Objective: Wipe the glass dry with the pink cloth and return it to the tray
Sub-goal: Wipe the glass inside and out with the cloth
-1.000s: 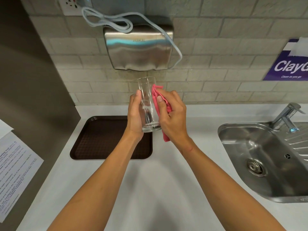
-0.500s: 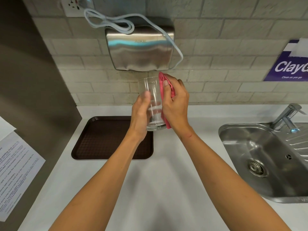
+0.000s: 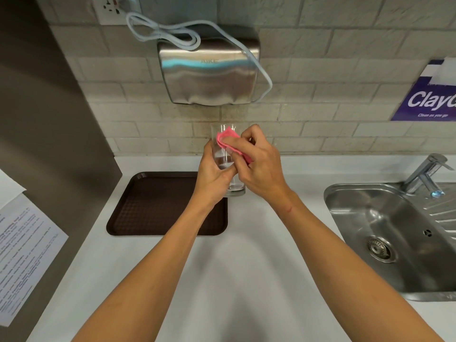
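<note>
While left hand [image 3: 212, 176] holds one glass [image 3: 225, 164], right hand [image 3: 261, 166] presses one pink cloth [image 3: 228, 141]

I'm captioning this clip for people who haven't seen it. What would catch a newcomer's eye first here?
First, the two hands meeting mid-frame: the left hand holds a clear glass upright while the right hand presses a pink cloth against its upper part. Next, the shiny steel hand dryer on the tiled wall directly above. Then the dark brown tray, with nothing on its visible part, on the white counter lower left, and the steel sink at right.
</note>
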